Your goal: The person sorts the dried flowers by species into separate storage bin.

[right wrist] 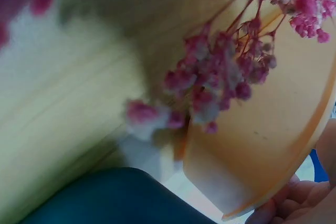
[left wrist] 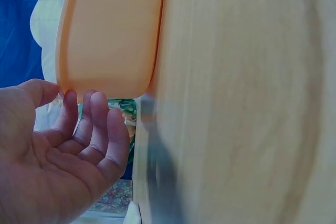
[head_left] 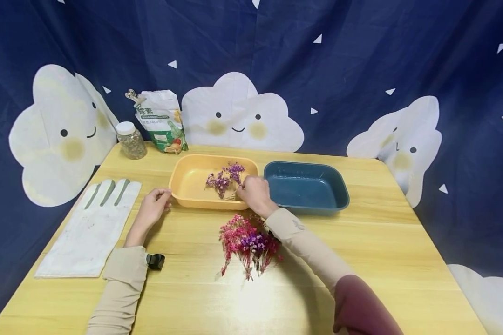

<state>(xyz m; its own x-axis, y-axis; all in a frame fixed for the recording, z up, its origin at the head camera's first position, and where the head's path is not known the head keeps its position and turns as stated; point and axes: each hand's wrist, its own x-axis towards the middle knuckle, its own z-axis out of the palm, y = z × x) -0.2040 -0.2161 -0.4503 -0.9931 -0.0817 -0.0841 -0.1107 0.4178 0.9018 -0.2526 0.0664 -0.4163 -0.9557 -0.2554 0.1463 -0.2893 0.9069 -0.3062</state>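
A yellow plastic basin (head_left: 184, 203) stands on the table. My left hand (head_left: 154, 207) pinches its left rim between thumb and fingertips, and the other fingers curl loosely below in the left wrist view. Over the basin's right front corner, my right hand (head_left: 256, 191) has curled fingers on the stems of purple dried flowers (head_left: 220, 182), whose heads lie inside. The exact grip is hidden; in the right wrist view only curled fingers (right wrist: 286, 203) show beyond the rim. Below my right wrist lie small bunches of pink dried flowers (head_left: 236, 230), with a purple bunch (head_left: 253, 243) among them.
A dark blue basin (head_left: 306, 186) stands right beside the yellow one. White gloves (head_left: 85, 237) with grey-green stripes lie at the left. At the back left are a white-lidded jar (head_left: 132, 143) of grains and a clipped white-and-green bag (head_left: 161, 122).
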